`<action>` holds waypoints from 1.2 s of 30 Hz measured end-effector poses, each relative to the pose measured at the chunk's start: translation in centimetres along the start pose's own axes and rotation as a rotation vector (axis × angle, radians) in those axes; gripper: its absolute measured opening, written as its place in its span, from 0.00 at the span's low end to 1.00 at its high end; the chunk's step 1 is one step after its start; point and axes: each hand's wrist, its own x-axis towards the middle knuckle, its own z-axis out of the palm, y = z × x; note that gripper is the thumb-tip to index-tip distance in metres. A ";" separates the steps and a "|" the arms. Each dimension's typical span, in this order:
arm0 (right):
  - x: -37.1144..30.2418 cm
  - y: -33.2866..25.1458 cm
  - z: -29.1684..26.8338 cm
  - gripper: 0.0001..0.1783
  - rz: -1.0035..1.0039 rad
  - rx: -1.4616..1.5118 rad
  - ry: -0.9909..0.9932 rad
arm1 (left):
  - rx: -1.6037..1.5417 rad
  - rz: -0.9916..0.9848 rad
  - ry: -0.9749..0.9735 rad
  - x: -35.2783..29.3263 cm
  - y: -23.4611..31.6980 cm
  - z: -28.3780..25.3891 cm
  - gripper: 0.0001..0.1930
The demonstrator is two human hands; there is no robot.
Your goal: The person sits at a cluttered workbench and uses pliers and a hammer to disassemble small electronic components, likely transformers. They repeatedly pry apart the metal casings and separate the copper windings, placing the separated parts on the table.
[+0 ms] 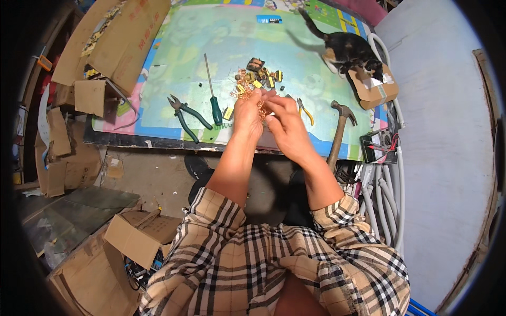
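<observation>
My left hand (246,113) and my right hand (287,125) meet over the near part of the table. Tangled copper wire (262,109) shows between them, and the fingers of both hands are closed on it. Just beyond lies a pile of small coil parts (271,79), some with yellow tape, mixed with loose copper strands. A dark coil block (256,64) tops the pile. Left of my left hand are a screwdriver with a green handle (216,111) and dark green-handled pliers (188,118), jaws apart. Yellow-handled pliers (305,111) lie by my right hand.
A hammer (340,129) overhangs the table's front edge at right. A cat (350,50) puts its head to a small cardboard box (379,95). A multimeter (377,147) with red leads sits at the right corner. Large cardboard boxes (124,47) stand left; grey pipes (387,203) stand right.
</observation>
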 end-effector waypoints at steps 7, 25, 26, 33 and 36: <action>-0.7 -2.0 -1.9 0.32 0.055 -0.006 0.107 | 0.091 -0.033 -0.012 -0.6 1.0 -0.4 0.09; 1.2 4.8 -3.0 0.14 0.418 0.681 0.156 | 0.567 -0.442 -0.617 -3.0 -0.4 1.1 0.10; 1.3 4.9 -3.0 0.12 0.431 0.708 0.165 | 0.518 -0.462 -0.623 -2.9 -0.3 0.9 0.11; 1.4 5.1 -2.4 0.10 0.261 0.494 0.325 | 0.605 -0.478 -0.579 -3.4 -0.5 1.1 0.14; 1.4 5.4 -2.1 0.09 0.225 0.370 0.349 | 0.709 -0.502 -0.509 -3.6 -0.8 1.2 0.12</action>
